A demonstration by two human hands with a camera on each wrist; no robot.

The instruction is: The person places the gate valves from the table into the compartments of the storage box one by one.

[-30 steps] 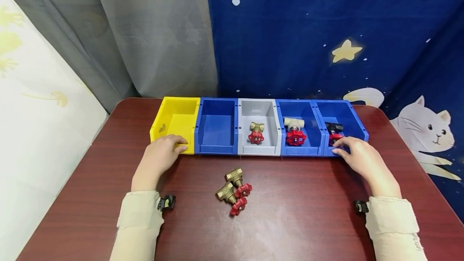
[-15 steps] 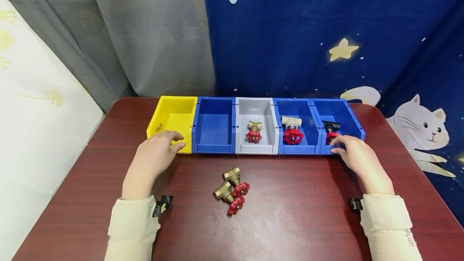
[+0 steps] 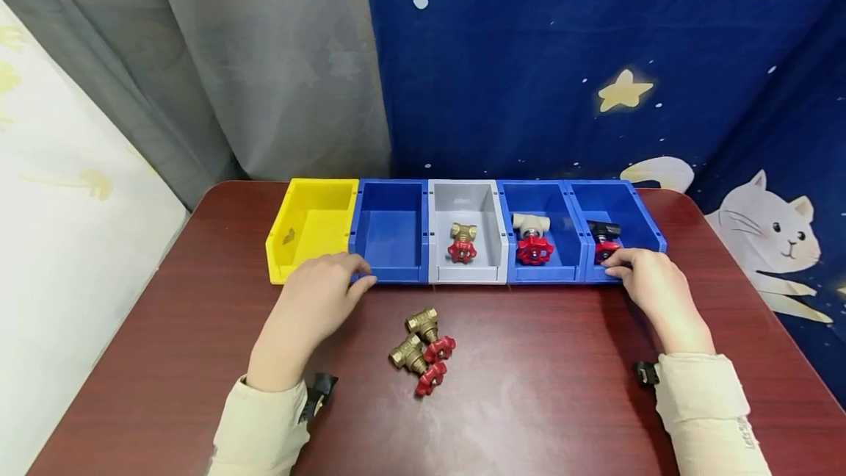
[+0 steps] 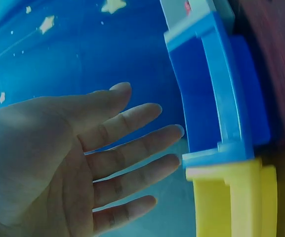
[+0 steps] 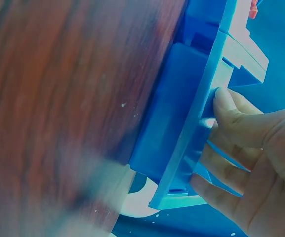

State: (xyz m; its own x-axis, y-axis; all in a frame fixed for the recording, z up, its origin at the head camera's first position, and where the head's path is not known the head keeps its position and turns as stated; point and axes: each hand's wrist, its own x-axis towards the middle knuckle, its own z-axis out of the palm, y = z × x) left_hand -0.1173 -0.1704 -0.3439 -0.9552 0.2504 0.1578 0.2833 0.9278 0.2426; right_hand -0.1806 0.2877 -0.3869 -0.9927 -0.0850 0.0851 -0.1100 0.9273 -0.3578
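My left hand [image 3: 320, 296] hovers before the front edges of the yellow bin [image 3: 280, 270] and the left blue bin [image 3: 394, 274]. In the left wrist view its fingers [image 4: 137, 148] are spread and hold nothing. At the far right, my right hand [image 3: 654, 289] pinches the front wall of the end blue bin [image 5: 174, 113], thumb outside and fingers inside. Behind those fingers lies a black valve [image 3: 604, 232] with a red handwheel, partly hidden. Two brass valves [image 3: 423, 323] with red handwheels lie touching each other on the table.
Five-wide is the row of joined bins along the table's [image 3: 529, 388] back. A brass valve [image 3: 463, 233] lies in the grey bin [image 3: 468, 275], and a cream valve [image 3: 531, 225] in the neighbouring blue bin [image 3: 548, 275]. Curtains [image 3: 489, 57] hang behind.
My left hand has left the yellow bin's front and shifted right, toward the left blue bin. My right hand stays at the end blue bin. The view has shifted slightly.
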